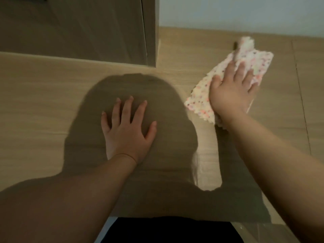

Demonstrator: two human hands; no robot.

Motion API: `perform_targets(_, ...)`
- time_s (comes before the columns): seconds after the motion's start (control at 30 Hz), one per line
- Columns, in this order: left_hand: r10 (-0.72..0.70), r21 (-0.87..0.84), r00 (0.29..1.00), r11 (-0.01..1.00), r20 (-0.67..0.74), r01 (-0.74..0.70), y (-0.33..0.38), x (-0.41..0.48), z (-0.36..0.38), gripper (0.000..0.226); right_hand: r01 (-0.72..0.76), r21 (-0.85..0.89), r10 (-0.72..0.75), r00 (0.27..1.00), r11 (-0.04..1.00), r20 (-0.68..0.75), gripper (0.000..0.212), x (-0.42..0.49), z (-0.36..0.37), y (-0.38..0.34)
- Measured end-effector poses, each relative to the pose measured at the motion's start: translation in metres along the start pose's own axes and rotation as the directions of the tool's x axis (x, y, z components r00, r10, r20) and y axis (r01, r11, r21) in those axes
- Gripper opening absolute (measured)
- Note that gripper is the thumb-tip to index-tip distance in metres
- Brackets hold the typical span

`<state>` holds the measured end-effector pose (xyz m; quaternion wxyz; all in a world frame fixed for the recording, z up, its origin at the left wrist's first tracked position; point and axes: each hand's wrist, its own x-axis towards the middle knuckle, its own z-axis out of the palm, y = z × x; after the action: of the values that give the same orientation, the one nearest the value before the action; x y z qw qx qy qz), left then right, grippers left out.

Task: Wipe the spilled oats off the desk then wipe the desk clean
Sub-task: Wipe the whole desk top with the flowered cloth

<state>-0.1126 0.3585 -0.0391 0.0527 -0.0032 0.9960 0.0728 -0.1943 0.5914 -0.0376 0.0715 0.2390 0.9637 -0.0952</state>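
Left hand (127,132) flat, fingers spread, on worktop (43,95); right hand (231,86) presses cloth (201,100) (speckled), fingers straight, beside it.

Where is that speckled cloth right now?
In the head view, the cloth lies on the right side of the desk, under the right hand and near the back wall. The left hand rests flat to its left.
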Motion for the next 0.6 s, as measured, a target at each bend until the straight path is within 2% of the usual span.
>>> perform_targets(0.07, -0.004, 0.005, 1.000, 1.000, 0.006, 0.004, 0.000, 0.001, 0.000, 0.073, 0.273, -0.026, -0.272, 0.962, 0.962, 0.023, 0.060, -0.038, 0.013, -0.019)
perform_targets(0.13, -0.001, 0.020, 1.000, 1.000, 0.011, 0.001, 0.002, 0.000, -0.001, 0.074, 0.557, -0.005, -0.556, 0.830, 0.831, 0.050, 0.061, -0.072, 0.022, -0.026)
perform_targets(0.17, 0.000, 0.023, 1.000, 1.000, 0.011, 0.000, 0.002, 0.000, -0.001, 0.074, 0.638, -0.006, -0.636, 0.769, 0.770, 0.066, 0.062, -0.080, 0.022, -0.021)
perform_targets(0.2, -0.001, 0.021, 1.000, 1.000, 0.010, 0.001, 0.003, 0.000, -0.001, 0.073, 0.667, -0.016, -0.663, 0.744, 0.745, 0.085, 0.063, -0.078, 0.018, -0.011)
perform_targets(0.23, -0.003, 0.016, 1.000, 1.000, 0.009, 0.003, 0.003, 0.000, -0.002, 0.071, 0.642, -0.045, -0.638, 0.766, 0.765, 0.080, 0.064, -0.071, 0.014, 0.003)
perform_targets(0.27, -0.003, 0.012, 1.000, 1.000, 0.007, 0.003, 0.003, 0.000, -0.002, 0.070, 0.564, -0.084, -0.560, 0.826, 0.822, 0.065, 0.063, -0.062, 0.011, 0.021)
perform_targets(0.33, 0.001, 0.022, 1.000, 1.000, 0.008, -0.001, 0.003, 0.000, -0.002, 0.066, 0.269, -0.094, -0.269, 0.963, 0.958, 0.020, 0.060, -0.043, -0.001, 0.058)
perform_targets(0.4, 0.002, 0.027, 1.000, 1.000, 0.019, -0.002, 0.002, 0.000, -0.002, 0.059, 0.005, -0.042, -0.006, 1.000, 0.999, -0.007, 0.061, -0.035, -0.009, 0.077)
perform_targets(0.43, 0.002, 0.025, 1.000, 1.000, 0.026, -0.003, 0.002, 0.000, -0.002, 0.058, -0.043, -0.042, 0.043, 0.999, 0.998, -0.009, 0.061, -0.038, -0.008, 0.075)
perform_targets(0.47, 0.007, 0.025, 0.999, 1.000, 0.036, -0.007, 0.002, 0.001, -0.002, 0.058, -0.028, -0.062, 0.028, 1.000, 0.998, 0.001, 0.062, -0.048, -0.005, 0.067)
perform_targets(0.5, 0.017, 0.025, 0.999, 1.000, 0.044, -0.018, 0.002, 0.000, -0.003, 0.059, 0.050, -0.074, -0.050, 0.999, 0.996, 0.012, 0.062, -0.062, 0.001, 0.057)
perform_targets(0.53, 0.027, 0.021, 0.999, 0.999, 0.046, -0.028, 0.002, 0.000, -0.004, 0.059, 0.184, -0.072, -0.183, 0.983, 0.980, 0.026, 0.063, -0.078, 0.006, 0.045)
perform_targets(0.6, 0.032, 0.005, 0.999, 0.999, 0.036, -0.033, 0.002, 0.000, -0.005, 0.057, 0.471, -0.034, -0.467, 0.880, 0.881, 0.085, 0.062, -0.114, 0.012, 0.026)
